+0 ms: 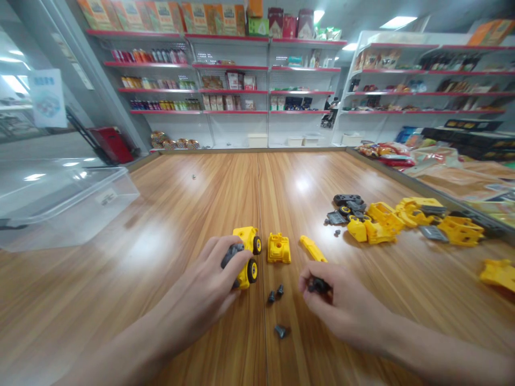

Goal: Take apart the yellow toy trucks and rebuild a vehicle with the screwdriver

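My left hand is closed around a yellow toy truck chassis with black wheels, two of them facing right. Just right of it sits a yellow toy cab piece, apart from both hands. My right hand has its fingers curled round a small dark part, mostly hidden, whose kind I cannot make out. Beyond those fingers lies a long yellow toy arm. Between the hands are two dark plastic screws, with another grey screw nearer to me.
Yellow and grey toy vehicle parts are heaped on the right of the wooden table. Another yellow part lies at the far right. A clear plastic bin stands at the left. Stocked shelves rise behind.
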`<move>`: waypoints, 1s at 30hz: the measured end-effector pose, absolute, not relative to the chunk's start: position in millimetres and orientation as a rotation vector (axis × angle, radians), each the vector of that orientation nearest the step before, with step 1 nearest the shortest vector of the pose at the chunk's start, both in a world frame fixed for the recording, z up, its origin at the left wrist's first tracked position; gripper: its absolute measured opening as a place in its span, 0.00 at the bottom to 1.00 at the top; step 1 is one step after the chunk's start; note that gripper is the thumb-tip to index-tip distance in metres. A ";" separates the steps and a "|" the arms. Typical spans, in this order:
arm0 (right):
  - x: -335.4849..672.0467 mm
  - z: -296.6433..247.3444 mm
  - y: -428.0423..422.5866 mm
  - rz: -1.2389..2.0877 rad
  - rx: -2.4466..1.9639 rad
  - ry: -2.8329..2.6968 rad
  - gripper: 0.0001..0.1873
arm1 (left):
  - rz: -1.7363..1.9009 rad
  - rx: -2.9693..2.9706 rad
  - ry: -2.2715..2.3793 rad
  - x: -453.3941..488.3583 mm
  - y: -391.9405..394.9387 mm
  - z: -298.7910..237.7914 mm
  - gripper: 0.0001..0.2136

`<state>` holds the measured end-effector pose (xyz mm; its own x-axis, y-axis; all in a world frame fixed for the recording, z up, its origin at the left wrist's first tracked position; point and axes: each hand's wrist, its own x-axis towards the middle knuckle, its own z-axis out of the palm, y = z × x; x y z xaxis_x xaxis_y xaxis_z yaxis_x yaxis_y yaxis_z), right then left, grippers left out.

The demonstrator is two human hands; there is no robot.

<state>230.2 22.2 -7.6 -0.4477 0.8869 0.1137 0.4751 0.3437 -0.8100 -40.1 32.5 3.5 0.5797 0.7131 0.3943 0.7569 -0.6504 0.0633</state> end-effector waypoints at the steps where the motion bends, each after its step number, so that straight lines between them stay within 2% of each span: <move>1: 232.0 -7.9 24.4 0.792 -1.146 -2.164 0.07 | -0.550 -2.704 -1.229 -40.2 33.1 3.0 0.21; 5: 234.9 -11.5 39.1 0.187 -0.985 -2.414 0.20 | -0.407 -2.757 -1.062 -41.9 35.7 2.7 0.22; 7: 232.5 -13.7 47.8 0.008 -1.012 -2.524 0.26 | -0.371 -2.777 -1.034 -43.2 35.4 4.8 0.23; 9: 228.6 -15.8 55.2 -0.062 -1.072 -2.603 0.28 | -0.326 -2.818 -1.060 -43.6 33.2 9.6 0.24; 13: 224.8 -17.4 62.2 -0.074 -1.123 -2.605 0.15 | -0.335 -2.946 -1.140 -38.8 26.6 21.4 0.16; 16: 227.6 -15.8 62.5 -0.020 -1.144 -2.565 0.07 | -0.586 -2.887 -1.274 -33.7 25.2 22.6 0.09; 19: 231.9 -14.5 62.0 0.029 -1.120 -2.525 0.05 | -0.787 -2.713 -1.513 -33.2 27.9 16.6 0.13; 22: 235.2 -14.7 61.6 0.048 -1.116 -2.483 0.05 | -0.775 -2.636 -1.693 -36.8 32.6 9.6 0.16; 26: 238.4 -13.4 61.2 0.107 -1.144 -2.412 0.09 | -0.765 -2.598 -1.735 -40.9 37.5 4.2 0.17; 30: 240.5 -7.3 60.6 0.087 -1.045 -2.251 0.08 | -0.837 -2.655 -1.728 -40.2 37.1 4.9 0.18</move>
<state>240.5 60.6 -7.3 -0.4734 0.7048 0.5283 0.6621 0.6803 -0.3142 -40.2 37.1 4.9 0.3163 0.8851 0.3413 0.8167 -0.4371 0.3767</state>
